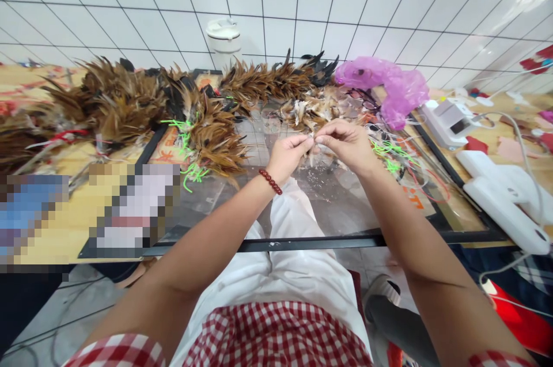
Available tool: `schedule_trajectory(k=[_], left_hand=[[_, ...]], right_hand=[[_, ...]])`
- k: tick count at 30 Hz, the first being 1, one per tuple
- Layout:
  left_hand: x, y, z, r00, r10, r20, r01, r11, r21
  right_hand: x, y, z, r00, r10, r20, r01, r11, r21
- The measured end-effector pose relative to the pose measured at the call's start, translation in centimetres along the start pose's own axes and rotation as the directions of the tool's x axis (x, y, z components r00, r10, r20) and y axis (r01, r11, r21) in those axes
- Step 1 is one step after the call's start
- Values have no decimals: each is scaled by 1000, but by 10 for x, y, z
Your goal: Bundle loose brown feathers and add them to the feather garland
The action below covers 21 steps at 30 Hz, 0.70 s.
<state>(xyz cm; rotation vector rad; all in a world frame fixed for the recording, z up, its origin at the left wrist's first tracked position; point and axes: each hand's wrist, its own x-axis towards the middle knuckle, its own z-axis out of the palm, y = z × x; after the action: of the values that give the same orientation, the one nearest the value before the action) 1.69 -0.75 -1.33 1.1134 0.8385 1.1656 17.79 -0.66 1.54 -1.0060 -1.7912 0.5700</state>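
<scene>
My left hand (288, 155) and my right hand (345, 142) meet over the glass tabletop (328, 205), fingertips pinched together on a small pale feather (313, 139) between them. A red bead bracelet (270, 181) circles my left wrist. Just beyond my fingers lies a loose heap of pale and brown feathers (315, 108). Bundles of brown feathers (129, 102) stretch along the left and back of the table, with green plastic ties (190, 171) among them.
A white lidded cup (224, 41) stands at the back by the tiled wall. A pink plastic bag (384, 84) lies at the back right. White glue guns (501, 200) and cords sit on the right. The table's black front edge (302, 243) is above my lap.
</scene>
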Motion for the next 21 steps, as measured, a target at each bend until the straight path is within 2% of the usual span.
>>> schedule_trajectory(k=[4,8,11,16,21], left_hand=[[-2,3,1,999,-37,3,37,999,0],[-1,4,0,998,-58,-2,58,998,-14],[0,2,-1,999,-53,6,53,999,-10],[0,2,-1,997,-50,66,51,998,-20],[-1,4,1,994,-79,76,83,995,-55]], right_hand=[[0,5,2,998,36,-46,-35,999,23],[0,12,3,976,181,-123,-162,976,149],[-1,14,1,975,219,-41,-207,957,206],[-3,10,2,974,170,152,-205,945,255],[-3,9,2,983,116,142,-149,958,245]])
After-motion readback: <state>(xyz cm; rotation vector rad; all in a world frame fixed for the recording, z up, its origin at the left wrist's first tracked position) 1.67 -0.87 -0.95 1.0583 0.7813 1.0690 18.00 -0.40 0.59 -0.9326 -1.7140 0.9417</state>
